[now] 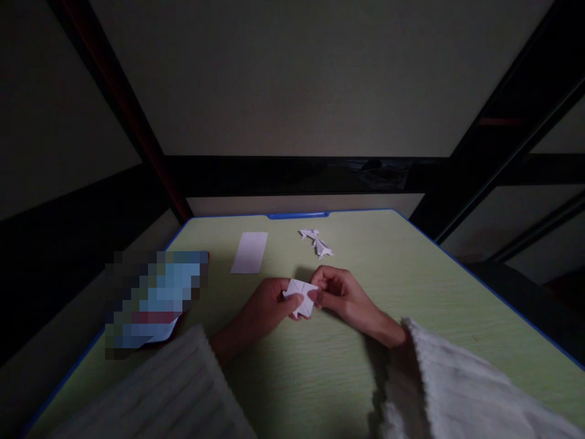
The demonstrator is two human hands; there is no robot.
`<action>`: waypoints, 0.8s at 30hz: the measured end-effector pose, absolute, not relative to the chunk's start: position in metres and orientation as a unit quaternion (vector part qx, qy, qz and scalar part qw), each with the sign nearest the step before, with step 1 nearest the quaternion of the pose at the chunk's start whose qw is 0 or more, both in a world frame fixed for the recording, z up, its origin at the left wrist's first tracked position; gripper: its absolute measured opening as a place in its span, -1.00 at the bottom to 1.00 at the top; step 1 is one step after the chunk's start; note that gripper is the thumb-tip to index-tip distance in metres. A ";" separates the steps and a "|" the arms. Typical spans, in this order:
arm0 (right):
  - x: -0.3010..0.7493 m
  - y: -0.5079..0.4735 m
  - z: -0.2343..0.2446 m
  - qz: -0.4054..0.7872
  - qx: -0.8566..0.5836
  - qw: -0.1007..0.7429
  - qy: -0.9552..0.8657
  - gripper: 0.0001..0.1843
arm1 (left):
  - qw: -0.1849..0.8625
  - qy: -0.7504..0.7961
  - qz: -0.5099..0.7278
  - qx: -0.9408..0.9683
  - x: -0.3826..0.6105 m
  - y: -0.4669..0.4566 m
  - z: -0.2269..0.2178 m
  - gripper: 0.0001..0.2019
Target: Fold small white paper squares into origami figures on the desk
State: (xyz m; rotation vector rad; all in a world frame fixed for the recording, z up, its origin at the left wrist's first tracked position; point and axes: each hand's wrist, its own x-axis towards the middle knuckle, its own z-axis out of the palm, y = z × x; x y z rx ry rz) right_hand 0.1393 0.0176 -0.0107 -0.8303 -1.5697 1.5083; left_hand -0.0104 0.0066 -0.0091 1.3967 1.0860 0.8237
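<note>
Between my hands, above the middle of the table, is a small folded piece of white paper with crease lines across its face. My left hand grips its left side, thumb on top and fingers underneath. On the right edge, my right hand pinches the paper between thumb and curled fingers. Just beyond the hands lie two small folded paper figures, touching or nearly touching each other. A flat sheet of white paper rests farther left.
The light green table has a blue edge and a blue handle strip at its far side. On the left lies a device with a pixelated screen and a dark red edge. A pale wall with dark bars stands behind the table.
</note>
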 end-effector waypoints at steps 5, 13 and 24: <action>0.138 0.018 -0.010 0.601 -0.344 0.419 -0.587 -0.79 | 0.583 0.458 0.379 0.555 -0.010 0.008 -0.010 -0.88; 0.136 0.018 -0.011 0.687 -0.283 0.426 -0.516 -0.84 | 0.593 0.459 0.429 0.503 -0.010 0.008 -0.010 -0.83; 0.138 0.019 -0.010 0.624 -0.277 0.522 -0.511 -0.83 | 0.616 0.461 0.441 0.462 -0.012 0.010 -0.013 -0.86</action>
